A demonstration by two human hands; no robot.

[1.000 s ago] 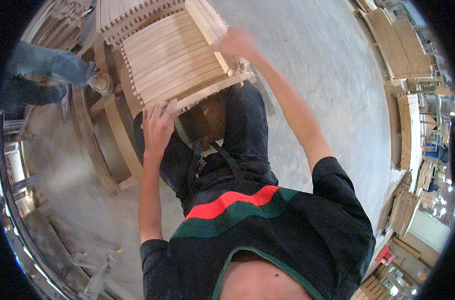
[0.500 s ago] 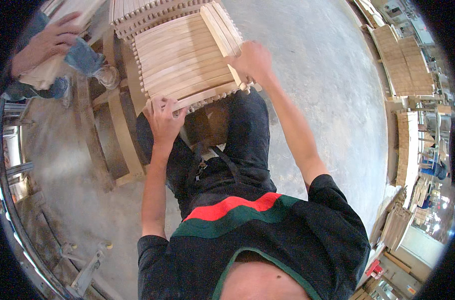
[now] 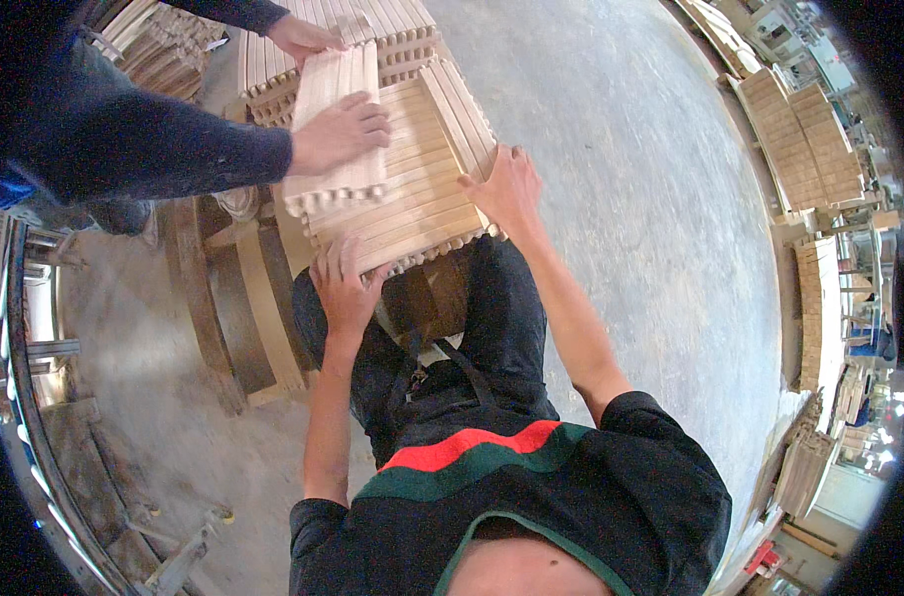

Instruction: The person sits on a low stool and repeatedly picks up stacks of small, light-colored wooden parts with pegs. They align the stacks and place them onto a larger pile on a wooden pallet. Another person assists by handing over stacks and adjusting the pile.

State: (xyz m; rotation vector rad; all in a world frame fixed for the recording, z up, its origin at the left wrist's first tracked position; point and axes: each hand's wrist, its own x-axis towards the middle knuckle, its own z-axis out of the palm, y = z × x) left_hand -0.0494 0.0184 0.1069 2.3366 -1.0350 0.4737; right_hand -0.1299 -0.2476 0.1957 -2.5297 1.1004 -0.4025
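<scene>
A stack of pale wooden sticks (image 3: pixel 427 204) lies in layers in front of me, above my dark trousers. My left hand (image 3: pixel 341 288) grips the stack's near left edge. My right hand (image 3: pixel 506 189) presses on its right near corner, fingers spread over the stick ends. Another person in a dark sleeve stands at the left. One of their hands (image 3: pixel 341 134) rests on a bundle of sticks (image 3: pixel 335 124) lying on top of the stack; their other hand (image 3: pixel 303 35) holds the bundle's far end.
A curved wooden frame (image 3: pixel 248 298) stands on the concrete floor (image 3: pixel 660 228) at my left. Metal rails (image 3: pixel 35 397) run along the left rim. More stacks of wooden parts (image 3: pixel 804 149) line the right side. Another stick pile (image 3: pixel 164 40) sits at top left.
The stack has come nearer and lower in view. The other person's hands have come in from the left and laid a bundle of sticks on top. My hands stay at the stack's near edge.
</scene>
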